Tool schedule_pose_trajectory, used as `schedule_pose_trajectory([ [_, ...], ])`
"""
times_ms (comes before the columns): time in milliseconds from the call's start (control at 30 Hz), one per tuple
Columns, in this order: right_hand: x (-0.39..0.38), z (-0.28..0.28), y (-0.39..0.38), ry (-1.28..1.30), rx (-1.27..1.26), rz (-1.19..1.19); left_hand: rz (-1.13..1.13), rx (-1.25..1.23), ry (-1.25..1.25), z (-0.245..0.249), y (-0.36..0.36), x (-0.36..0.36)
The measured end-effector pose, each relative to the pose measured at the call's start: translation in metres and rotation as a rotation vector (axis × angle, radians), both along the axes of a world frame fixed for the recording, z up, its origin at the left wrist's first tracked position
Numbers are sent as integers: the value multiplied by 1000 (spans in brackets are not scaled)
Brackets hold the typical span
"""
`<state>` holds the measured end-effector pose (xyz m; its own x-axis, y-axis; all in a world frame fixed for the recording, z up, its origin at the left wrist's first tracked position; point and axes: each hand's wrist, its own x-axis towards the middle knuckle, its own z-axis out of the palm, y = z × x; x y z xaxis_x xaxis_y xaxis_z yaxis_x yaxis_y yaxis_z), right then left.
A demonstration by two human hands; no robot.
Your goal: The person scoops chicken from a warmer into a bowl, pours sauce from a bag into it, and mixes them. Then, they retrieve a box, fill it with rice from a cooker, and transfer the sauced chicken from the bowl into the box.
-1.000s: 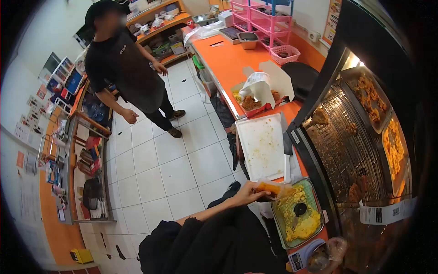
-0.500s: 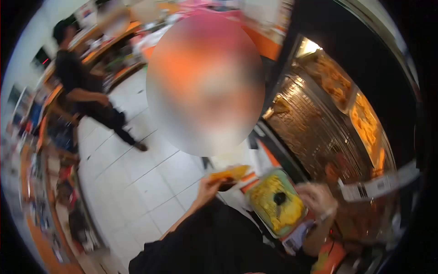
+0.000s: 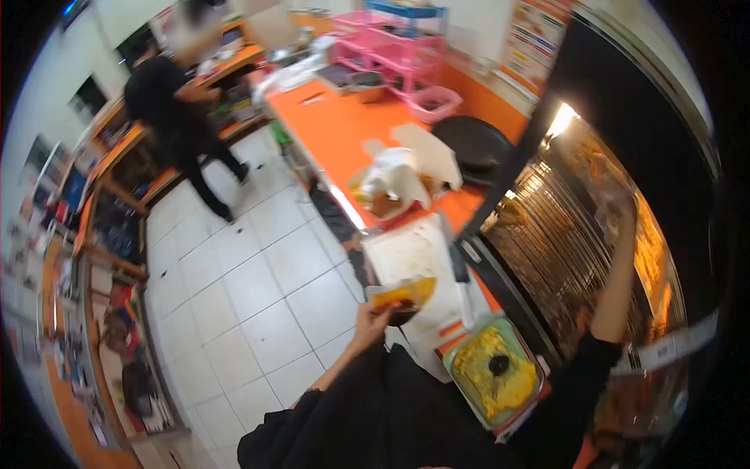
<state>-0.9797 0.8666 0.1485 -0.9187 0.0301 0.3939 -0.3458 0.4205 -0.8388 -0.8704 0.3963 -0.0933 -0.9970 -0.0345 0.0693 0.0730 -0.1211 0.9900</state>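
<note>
My left hand (image 3: 372, 327) grips a yellow food wrapper (image 3: 408, 294) with something dark brown in or under it, held beside the white cutting board (image 3: 418, 246). My right arm stretches into the lit food warmer (image 3: 539, 227). A clear plastic glove covers my right hand (image 3: 615, 209), which is close to the tray of golden fried food (image 3: 650, 234); its fingers are blurred. In front of me, to the right, stands a green-rimmed container (image 3: 462, 381) of yellow food with a round black knob (image 3: 498, 365) over its middle.
A knife (image 3: 462, 285) lies along the board's right side. Beyond it, the orange counter (image 3: 320, 125) carries an open food box (image 3: 391, 199), a black pan (image 3: 473, 148) and pink racks (image 3: 391, 51). A person in black (image 3: 168, 109) stands at the far-left shelves.
My right hand has moved from beside the yellow food container up into the warmer. My left hand still holds the wrapper. The person at the left has moved farther along the shelves.
</note>
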Motion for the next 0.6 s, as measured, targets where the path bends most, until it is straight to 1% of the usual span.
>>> schedule_pose_trajectory([
  [33,-2,4,-9,-51,212,-241,-42,78,27,20,1,-4],
  [67,-7,7,-12,-103,302,-356,-30,64,33,12,-2,-7],
  [100,-8,10,-11,-132,329,-398,-30,55,40,4,-5,-7],
  [200,-16,13,-14,-168,354,-434,-3,-23,33,-3,-13,-10],
  [300,-25,17,-18,-174,365,-446,12,40,-3,-6,-21,-11],
  [400,-29,19,-21,-177,376,-458,34,-3,-10,-8,-27,-12],
  [500,-30,19,-24,-181,383,-461,31,18,-82,-7,-33,-14],
  [600,-32,21,-29,-179,390,-464,21,43,-26,-4,-37,-19],
])
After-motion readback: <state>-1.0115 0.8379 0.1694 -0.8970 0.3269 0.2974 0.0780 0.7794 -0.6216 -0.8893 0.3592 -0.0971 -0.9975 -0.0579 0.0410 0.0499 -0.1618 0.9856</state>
